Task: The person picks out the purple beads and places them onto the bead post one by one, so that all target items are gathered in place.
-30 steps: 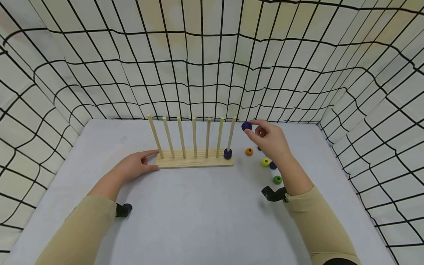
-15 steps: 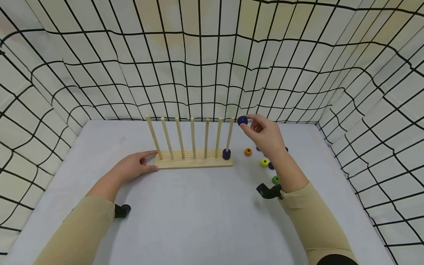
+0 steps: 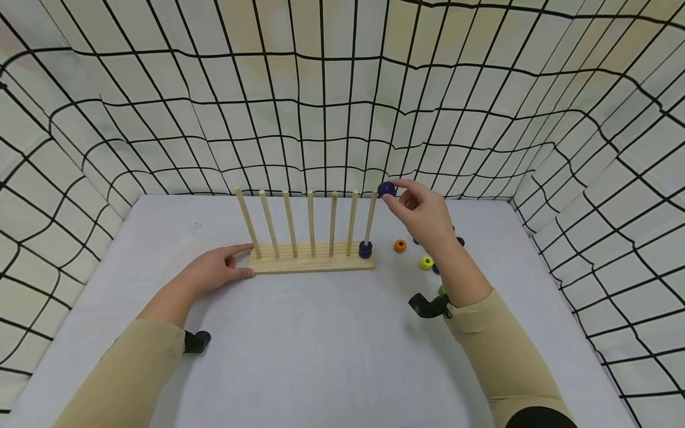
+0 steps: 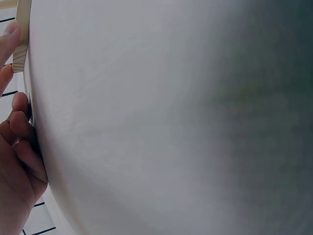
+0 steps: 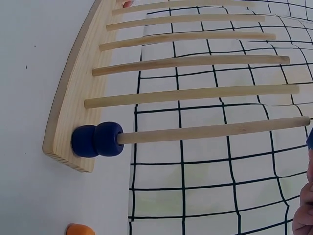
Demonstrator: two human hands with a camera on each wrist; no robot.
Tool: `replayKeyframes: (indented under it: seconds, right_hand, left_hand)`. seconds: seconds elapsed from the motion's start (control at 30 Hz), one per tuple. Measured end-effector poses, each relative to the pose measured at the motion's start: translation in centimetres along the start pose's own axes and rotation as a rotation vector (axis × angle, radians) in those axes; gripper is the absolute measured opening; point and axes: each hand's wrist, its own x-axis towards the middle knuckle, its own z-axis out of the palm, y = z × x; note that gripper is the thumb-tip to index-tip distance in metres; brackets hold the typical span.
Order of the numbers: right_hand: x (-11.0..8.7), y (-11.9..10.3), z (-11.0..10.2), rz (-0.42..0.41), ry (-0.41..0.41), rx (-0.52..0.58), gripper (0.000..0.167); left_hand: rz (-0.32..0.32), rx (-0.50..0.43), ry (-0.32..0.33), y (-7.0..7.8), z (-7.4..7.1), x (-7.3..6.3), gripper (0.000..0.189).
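Observation:
A wooden peg board (image 3: 305,264) with several upright pegs stands near the back of the table. Two dark blue beads (image 5: 95,140) are stacked at the foot of its rightmost peg (image 5: 215,132). My left hand (image 3: 216,268) grips the board's left end between thumb and fingers; in the left wrist view its other fingers (image 4: 22,127) curl beside the table surface. High on the right, my right hand (image 3: 428,217) pinches another dark blue bead (image 3: 387,189) beside the tip of the rightmost peg. Whether bead and peg touch, I cannot tell.
Right of the board lie loose beads: an orange bead (image 3: 399,245), a yellow bead (image 3: 426,263), a green bead (image 3: 442,290) and several dark ones, partly hidden by the right arm. Black netting (image 3: 321,107) over white walls surrounds the table (image 3: 299,356) at the back and sides.
The right hand has moved left and up, bringing the held dark blue bead to the top of the rightmost peg. My left hand stays on the board's left end.

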Motion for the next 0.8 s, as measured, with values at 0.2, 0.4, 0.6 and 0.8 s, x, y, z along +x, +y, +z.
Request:
replayKeyframes:
  seconds: [0.2, 0.4, 0.6, 0.8]
  right_hand:
    - [0.1, -0.2, 0.3, 0.007, -0.011, 0.018, 0.044]
    - [0.2, -0.4, 0.6, -0.005, -0.013, 0.006, 0.044]
    - [0.3, -0.5, 0.8, -0.008, -0.016, 0.002, 0.045]
    - [0.6, -0.7, 1.3, -0.027, -0.006, 0.016, 0.043]
  left_hand:
    - [0.006, -0.005, -0.001, 0.0, -0.1, 0.0, 0.085]
    - [0.009, -0.003, -0.003, -0.1, 0.0, 0.1, 0.085]
    - [0.011, -0.003, -0.003, -0.2, 0.0, 0.2, 0.085]
    - [0.009, 0.001, 0.001, -0.3, 0.1, 0.3, 0.085]
